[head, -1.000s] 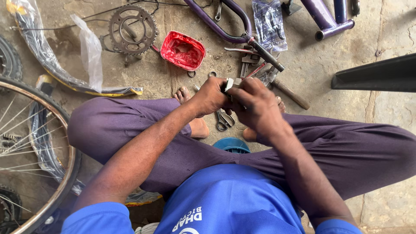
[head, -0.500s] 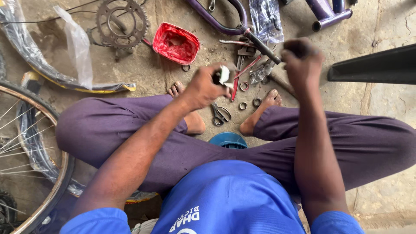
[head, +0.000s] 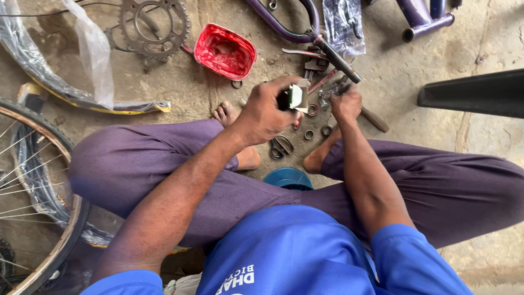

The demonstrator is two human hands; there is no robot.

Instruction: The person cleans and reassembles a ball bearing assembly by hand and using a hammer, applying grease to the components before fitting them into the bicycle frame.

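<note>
Two bare hands work above a concrete floor (head: pixel 164 104) between the person's crossed legs. The left hand (head: pixel 266 112) is closed around a small white and black boxy part (head: pixel 296 96), which sticks out from the fingers on the thumb side and is held in the air, a little above the floor. The right hand (head: pixel 347 105) is low, reaching down to a heap of small metal parts (head: pixel 327 95) near a wooden-handled tool (head: pixel 374 118); its fingers are curled down, but I cannot tell if they grip something. The white part is just beside the right hand, not touching it. Under the hands lie some small metal rings (head: pixel 317 133) and a pair of black wire loops (head: pixel 281 147). Further away are a red plastic bowl-shaped cover (head: pixel 224 51), a toothed steel chainring (head: pixel 155 27) and a purple bicycle frame tube (head: pixel 284 30). A spoked wheel (head: pixel 33 180) is at the left.
</note>
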